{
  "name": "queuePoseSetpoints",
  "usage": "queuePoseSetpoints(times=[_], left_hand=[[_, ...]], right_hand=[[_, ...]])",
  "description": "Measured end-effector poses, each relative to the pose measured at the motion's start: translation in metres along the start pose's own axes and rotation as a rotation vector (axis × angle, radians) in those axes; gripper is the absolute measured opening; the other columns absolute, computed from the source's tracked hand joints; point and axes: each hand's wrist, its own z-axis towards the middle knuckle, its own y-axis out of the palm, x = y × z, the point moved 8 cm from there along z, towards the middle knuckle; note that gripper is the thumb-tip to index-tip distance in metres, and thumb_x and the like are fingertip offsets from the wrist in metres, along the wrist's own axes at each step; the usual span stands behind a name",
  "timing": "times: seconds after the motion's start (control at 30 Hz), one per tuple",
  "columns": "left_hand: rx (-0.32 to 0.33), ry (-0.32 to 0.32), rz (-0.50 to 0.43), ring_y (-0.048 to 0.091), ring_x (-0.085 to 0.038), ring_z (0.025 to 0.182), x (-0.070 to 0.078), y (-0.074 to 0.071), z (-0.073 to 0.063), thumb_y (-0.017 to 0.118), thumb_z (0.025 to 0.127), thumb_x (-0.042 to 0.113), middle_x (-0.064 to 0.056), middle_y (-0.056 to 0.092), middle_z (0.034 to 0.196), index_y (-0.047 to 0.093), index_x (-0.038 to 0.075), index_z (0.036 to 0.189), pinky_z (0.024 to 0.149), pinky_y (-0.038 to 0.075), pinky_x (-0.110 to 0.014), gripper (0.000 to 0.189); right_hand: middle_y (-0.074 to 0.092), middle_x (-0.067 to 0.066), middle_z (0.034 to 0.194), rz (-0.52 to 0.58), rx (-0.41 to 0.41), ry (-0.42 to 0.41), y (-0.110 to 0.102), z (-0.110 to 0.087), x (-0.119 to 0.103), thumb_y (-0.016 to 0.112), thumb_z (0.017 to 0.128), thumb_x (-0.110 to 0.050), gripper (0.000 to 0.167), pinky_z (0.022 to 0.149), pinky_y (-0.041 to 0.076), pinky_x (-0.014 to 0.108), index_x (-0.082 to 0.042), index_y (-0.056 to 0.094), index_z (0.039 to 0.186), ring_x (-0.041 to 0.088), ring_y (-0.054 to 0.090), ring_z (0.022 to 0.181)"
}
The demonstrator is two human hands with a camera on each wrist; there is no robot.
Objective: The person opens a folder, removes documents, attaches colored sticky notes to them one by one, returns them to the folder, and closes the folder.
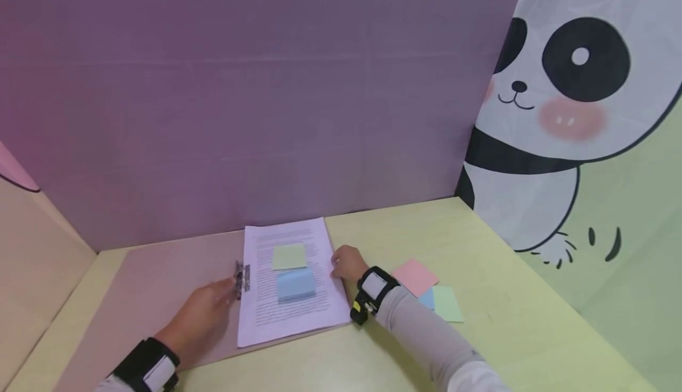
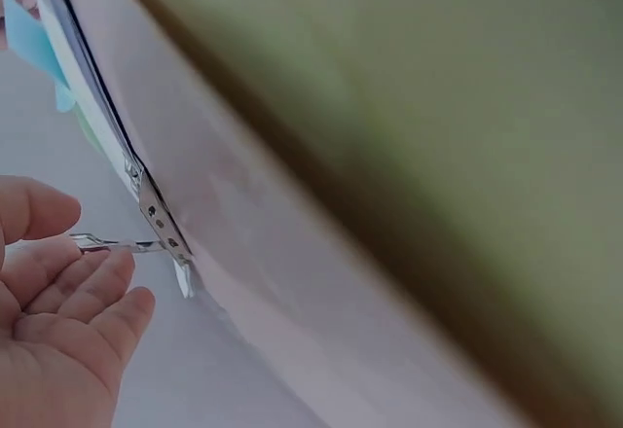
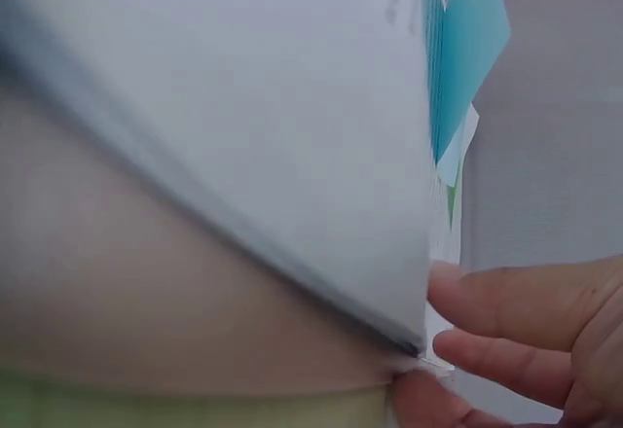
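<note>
An open folder (image 1: 165, 273) lies on the table with a stack of printed paper (image 1: 293, 315) on its right side. A green sticky note (image 1: 289, 256) and a blue sticky note pad (image 1: 296, 285) are on the top sheet. My left hand (image 1: 205, 309) is at the metal clip (image 2: 164, 216) by the paper's left edge. Its fingers touch the clip's wire lever (image 2: 117, 245), while the thumb stays apart from them. At the paper's right edge, my right hand (image 1: 348, 263) pinches the sheets between thumb (image 3: 516, 302) and fingers.
Right of my right forearm, a pink sticky note (image 1: 415, 276), a blue one (image 1: 427, 299) and a green one (image 1: 447, 304) overlap on the table (image 1: 511, 321). A purple wall (image 1: 240, 96) borders the back, and a panda-print wall (image 1: 613, 214) the right.
</note>
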Motion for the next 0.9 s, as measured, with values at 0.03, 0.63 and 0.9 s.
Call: queuePoseSetpoints(times=[0.03,0.63,0.9], left_hand=[[0.006,0.025,0.027,0.051,-0.039,0.11,0.003,0.0,0.0,0.053,0.083,0.001,-0.025,0.054,0.118,0.051,-0.009,0.116,0.091,0.04,-0.049,0.035],[-0.102,0.012,0.091,0.047,-0.035,0.114,0.019,0.014,0.0,0.052,0.083,-0.002,-0.022,0.051,0.122,0.051,-0.009,0.117,0.086,0.045,-0.042,0.035],[-0.196,-0.009,0.174,0.044,-0.038,0.117,0.017,0.023,-0.002,0.055,0.076,-0.007,-0.024,0.048,0.125,0.049,-0.01,0.119,0.092,0.039,-0.047,0.044]], right_hand=[[0.064,0.013,0.092,-0.014,0.002,-0.003,-0.002,-0.001,0.0,0.075,0.062,-0.003,0.031,0.079,0.047,0.035,0.004,0.065,0.09,0.025,0.058,0.085],[0.066,0.014,0.094,-0.093,-0.002,-0.006,-0.014,-0.009,0.0,0.076,0.06,-0.004,0.033,0.083,0.046,0.034,0.003,0.066,0.091,0.027,0.059,0.091],[0.066,0.013,0.091,-0.085,0.008,-0.021,-0.011,-0.006,-0.001,0.077,0.06,-0.005,0.033,0.081,0.047,0.034,0.003,0.066,0.09,0.026,0.06,0.087]])
